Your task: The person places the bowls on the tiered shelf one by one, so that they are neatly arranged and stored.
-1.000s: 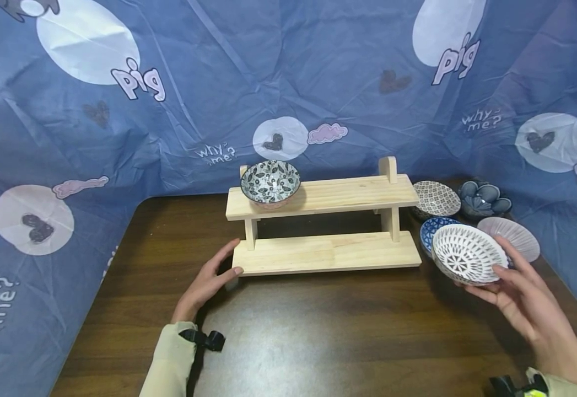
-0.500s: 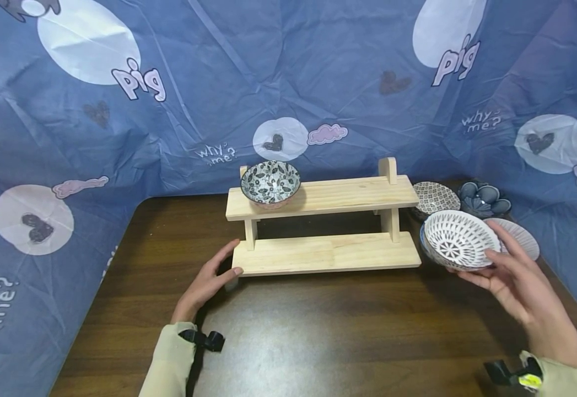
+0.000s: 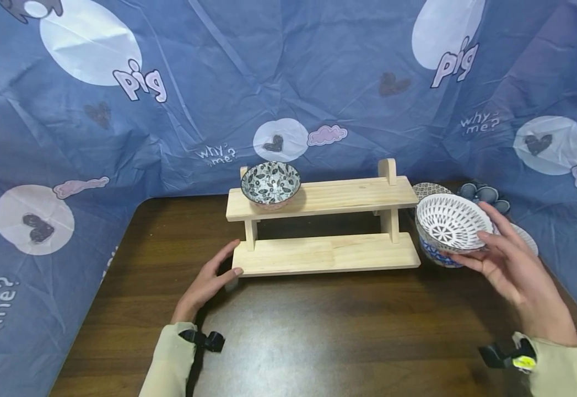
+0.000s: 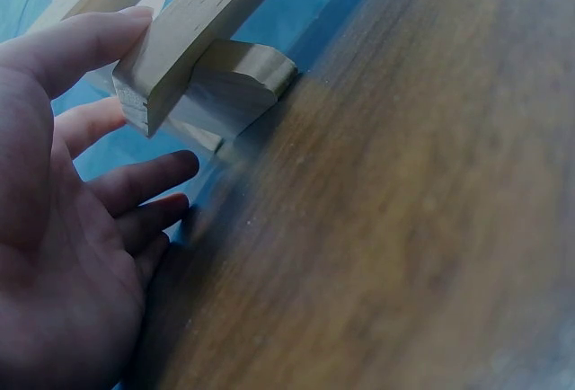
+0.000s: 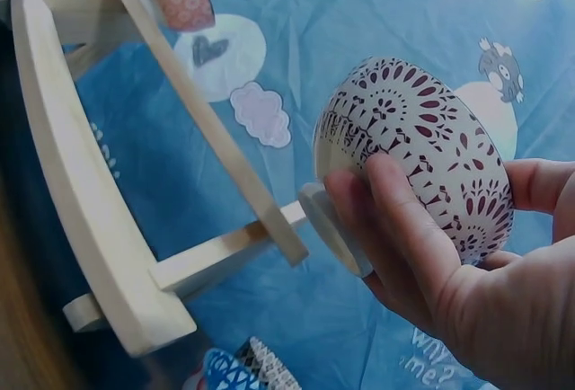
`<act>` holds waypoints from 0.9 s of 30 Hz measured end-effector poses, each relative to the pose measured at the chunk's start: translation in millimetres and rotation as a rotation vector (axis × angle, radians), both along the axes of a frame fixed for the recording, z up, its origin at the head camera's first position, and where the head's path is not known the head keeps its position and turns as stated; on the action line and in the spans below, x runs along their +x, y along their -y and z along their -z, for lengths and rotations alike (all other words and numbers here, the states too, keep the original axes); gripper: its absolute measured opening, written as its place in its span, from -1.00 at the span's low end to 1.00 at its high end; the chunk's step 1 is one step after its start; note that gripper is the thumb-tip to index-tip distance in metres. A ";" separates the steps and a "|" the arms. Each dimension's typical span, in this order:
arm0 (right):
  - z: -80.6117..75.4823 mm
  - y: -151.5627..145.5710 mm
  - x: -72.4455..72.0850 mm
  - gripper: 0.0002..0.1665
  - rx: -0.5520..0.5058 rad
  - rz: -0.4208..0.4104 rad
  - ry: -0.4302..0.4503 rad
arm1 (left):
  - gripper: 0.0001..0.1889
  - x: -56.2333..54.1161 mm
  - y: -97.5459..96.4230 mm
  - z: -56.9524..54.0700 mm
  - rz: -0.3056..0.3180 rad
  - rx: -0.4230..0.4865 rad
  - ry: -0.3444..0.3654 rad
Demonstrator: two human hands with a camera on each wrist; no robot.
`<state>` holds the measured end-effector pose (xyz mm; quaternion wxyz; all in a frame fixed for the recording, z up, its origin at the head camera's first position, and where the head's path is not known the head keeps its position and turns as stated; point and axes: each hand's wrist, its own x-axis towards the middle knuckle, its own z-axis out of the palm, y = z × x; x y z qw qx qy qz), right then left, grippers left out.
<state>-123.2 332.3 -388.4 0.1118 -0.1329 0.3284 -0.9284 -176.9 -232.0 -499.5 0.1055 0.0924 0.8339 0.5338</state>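
My right hand (image 3: 521, 281) holds a white bowl (image 3: 449, 223) with a dark dash pattern inside, tilted toward me, right of the two-tier wooden shelf (image 3: 328, 253). The right wrist view shows its dark red-patterned outside (image 5: 422, 138), with fingers (image 5: 404, 219) around its side and foot. With thumb and index finger my left hand (image 3: 206, 286) grips the left end of the shelf's lower board; its other fingers (image 4: 148, 179) stay off the wood. A bowl with dark leaf print (image 3: 270, 184) stands on the upper board at the left.
Behind and below the held bowl stand a blue-patterned bowl (image 3: 439, 258), a lattice-patterned bowl (image 3: 429, 190), a dark petal-shaped dish (image 3: 487, 194) and a pale ribbed dish (image 3: 526, 240), partly hidden. Blue printed cloth (image 3: 348, 66) hangs behind the brown table (image 3: 318, 331).
My right hand has carried the white bowl up and left, toward the shelf's right end, now covering part of the lattice-patterned bowl. The left hand and shelf have kept their places.
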 end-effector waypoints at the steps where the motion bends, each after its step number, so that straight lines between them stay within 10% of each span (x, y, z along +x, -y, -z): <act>1: -1.9 1.1 -1.7 -0.28 0.008 0.008 0.004 | -0.26 0.1 0.1 0.0 -0.001 -0.002 0.000; 27: -36.4 38.2 -38.5 -0.29 0.170 0.002 0.047 | -0.27 -1.1 0.9 1.9 0.004 -0.002 -0.012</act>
